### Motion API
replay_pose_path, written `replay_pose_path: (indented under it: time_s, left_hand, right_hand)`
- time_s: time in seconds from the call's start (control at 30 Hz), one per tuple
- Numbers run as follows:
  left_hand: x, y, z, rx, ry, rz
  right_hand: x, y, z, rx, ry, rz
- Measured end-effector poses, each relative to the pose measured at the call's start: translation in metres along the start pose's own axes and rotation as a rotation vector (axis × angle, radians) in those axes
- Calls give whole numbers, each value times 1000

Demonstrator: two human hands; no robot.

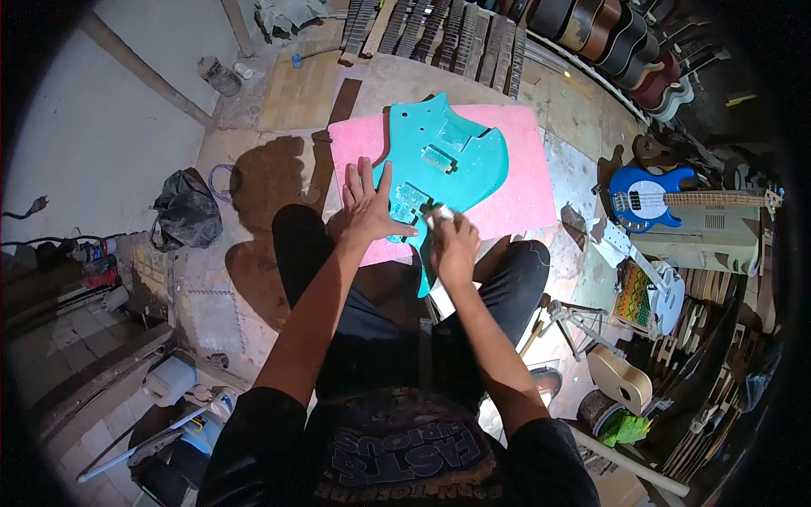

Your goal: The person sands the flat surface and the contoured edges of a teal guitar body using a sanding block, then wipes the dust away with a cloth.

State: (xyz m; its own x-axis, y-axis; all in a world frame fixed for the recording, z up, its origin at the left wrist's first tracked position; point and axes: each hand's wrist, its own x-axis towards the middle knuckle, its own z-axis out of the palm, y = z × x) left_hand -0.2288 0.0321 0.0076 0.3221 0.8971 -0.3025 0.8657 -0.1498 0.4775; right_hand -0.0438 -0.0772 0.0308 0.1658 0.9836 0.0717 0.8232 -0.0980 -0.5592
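Observation:
A teal electric guitar body [480, 173] with routed cavities lies flat in front of me on a pink sheet [534, 198]. White residue marks its surface and cavities. My left hand [369, 209] rests on the body's near left part, fingers spread, its thumb pointing right beside a cavity. Pinched in my right hand [454, 252] is a small crumpled whitish piece [439, 216], perhaps sandpaper or cloth; its kind does not show clearly. It meets the body near the narrow horn that points toward me. The fingers of my right hand partly hide this piece.
Guitar necks [439, 35] lie in a row at the far side. Several guitar bodies [608, 38] stand at the far right. Rightward are a blue bass guitar [646, 200] and a microphone-like metal stand [568, 317]. A black plastic bag [187, 211] sits on the left floor.

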Motion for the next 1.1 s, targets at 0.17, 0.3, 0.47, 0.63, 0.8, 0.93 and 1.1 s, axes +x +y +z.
replay_pose_path:
  time_s: [0.17,0.3,0.47,0.63,0.8,0.93,1.1]
  left_hand:
    - [-8,-7,-17,143,-111,74]
    - [-7,-13,-11,122,-56,145]
    - [-1,-4,-11,180,-127,44]
    - [0,3,-15,203,-160,3]
    - [0,0,-12,234,-157,-23]
    - [4,9,-17,245,-211,-43]
    - [0,2,-17,240,-215,-50]
  right_hand:
    - [-6,5,-8,-17,-56,-122]
    - [34,7,-18,-98,78,-88]
    - [-13,-10,0,-37,-52,-92]
    - [-2,9,2,10,-166,-112]
    - [29,-9,-9,-76,-18,-65]
    - [-15,-13,6,-57,-67,-216]
    - [8,-7,-1,9,-147,-199]
